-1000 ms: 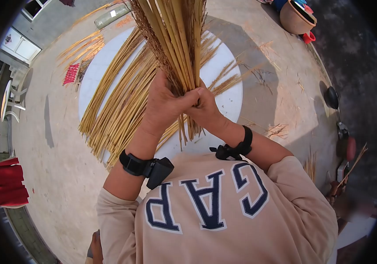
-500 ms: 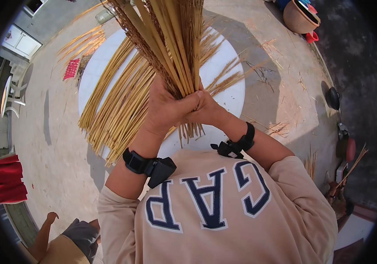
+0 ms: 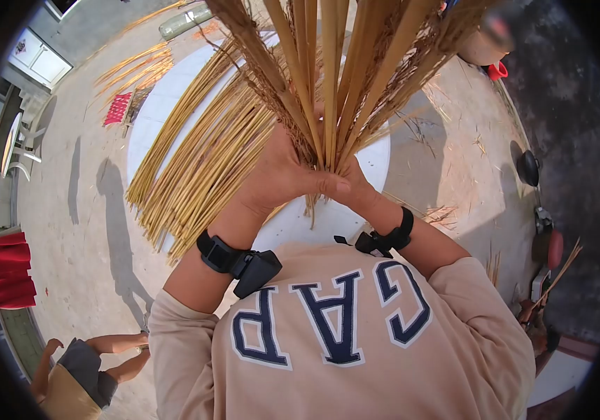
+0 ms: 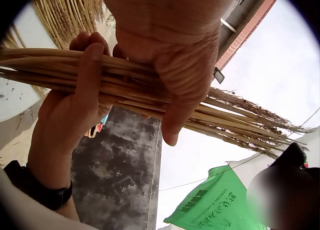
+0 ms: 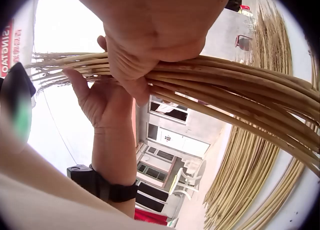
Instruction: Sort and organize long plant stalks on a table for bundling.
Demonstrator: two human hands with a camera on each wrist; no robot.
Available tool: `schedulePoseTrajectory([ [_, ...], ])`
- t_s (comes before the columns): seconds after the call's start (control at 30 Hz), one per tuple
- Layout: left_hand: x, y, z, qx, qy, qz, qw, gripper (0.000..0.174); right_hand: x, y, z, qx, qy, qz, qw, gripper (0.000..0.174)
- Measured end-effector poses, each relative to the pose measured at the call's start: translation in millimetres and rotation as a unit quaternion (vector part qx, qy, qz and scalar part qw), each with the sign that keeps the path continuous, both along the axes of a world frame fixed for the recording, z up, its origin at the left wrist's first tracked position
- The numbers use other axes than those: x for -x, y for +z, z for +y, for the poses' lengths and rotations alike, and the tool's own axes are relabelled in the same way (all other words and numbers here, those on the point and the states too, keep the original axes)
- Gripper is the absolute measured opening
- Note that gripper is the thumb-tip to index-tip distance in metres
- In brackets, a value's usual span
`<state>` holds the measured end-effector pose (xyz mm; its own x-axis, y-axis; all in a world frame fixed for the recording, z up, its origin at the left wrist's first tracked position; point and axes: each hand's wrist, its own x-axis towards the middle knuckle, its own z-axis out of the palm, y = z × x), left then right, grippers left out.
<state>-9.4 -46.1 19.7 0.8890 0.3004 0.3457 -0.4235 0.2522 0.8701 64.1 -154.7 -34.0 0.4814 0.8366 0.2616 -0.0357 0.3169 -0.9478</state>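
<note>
From my head feed, I have a round white table (image 3: 377, 164) under the work, with a broad row of laid-out stalks (image 3: 202, 147) across it towards 10 o'clock. Further out that way are a red woven piece (image 3: 116, 110) and scattered stalks (image 3: 135, 66) on the ground; a greenish cylinder (image 3: 186, 21) lies at 11. A large pot (image 3: 480, 52), partly blurred, sits between 1 and 2, with a red vessel (image 3: 497, 71) beside it at 2 and a black pan (image 3: 527, 168) near 3. A white chair (image 3: 13, 143) stands between 9 and 10, a red cloth (image 3: 6, 271) hangs between 8 and 9, and a second person (image 3: 79, 364) is at 8.

What blocks me most is the bundle of stalks (image 3: 331, 77) itself: it fans out towards 12 and covers the table's far edge.

The bundle passes through both grips. The left hand (image 3: 279, 171) is curled round it from 9 o'clock, its thumb laid across the near side; the right hand (image 3: 359, 185) wraps it from 3, its fingers largely hidden from my head feed. The left wrist view shows the right thumb hooked over the stalks, and frayed ends beyond the hands towards 4. Neither grip shows a gap. I cannot tell whether the lower ends touch the table.
</note>
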Motion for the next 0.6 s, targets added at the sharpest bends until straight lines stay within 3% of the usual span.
schedulePoseTrajectory([
  [0.1, -0.8, -12.2, -0.2, -0.088, -0.042, 0.021, 0.995, 0.059, 2.1, -3.1, -0.3, -0.046, -0.012, 0.075, 0.996, 0.037],
  [0.17, -2.9, -13.3, -2.9, -0.056, -0.017, 0.025, 0.998, 0.059, -0.4, -5.2, 0.6, 0.004, -0.053, -0.076, 0.996, 0.04],
  [0.27, -0.3, -2.3, -8.9, -0.06, 0.007, 0.009, 0.998, 0.057, 1.1, 13.3, -6.2, 0.065, -0.05, -0.14, 0.987, 0.038],
  [0.37, -0.7, 1.1, -9.5, -0.086, 0.028, 0.0, 0.996, 0.057, 0.3, 12.1, -9.8, 0.047, -0.038, -0.058, 0.996, 0.037],
  [0.4, 3.3, 3.8, -5.4, -0.073, -0.023, 0.081, 0.994, 0.062, 0.0, 6.9, -8.4, 0.04, -0.028, -0.059, 0.997, 0.037],
  [0.43, 3.2, -0.1, -4.5, -0.078, -0.013, 0.081, 0.994, 0.062, -1.2, -2.2, -6.4, 0.038, -0.053, -0.052, 0.997, 0.036],
  [0.5, -3.7, -17.9, -6.2, 0.005, -0.088, 0.106, 0.991, 0.085, -5.3, -13.9, -5.6, 0.033, -0.075, -0.047, 0.996, 0.036],
  [0.57, -5.2, -13.4, -6.4, -0.03, -0.074, 0.085, 0.993, 0.091, -7.9, -12.5, -4.5, 0.06, -0.103, -0.047, 0.992, 0.036],
  [0.6, -5.4, -11.5, -7.0, -0.073, -0.017, 0.039, 0.996, 0.096, -7.9, -10.0, -2.9, 0.034, -0.129, -0.006, 0.991, 0.029],
])
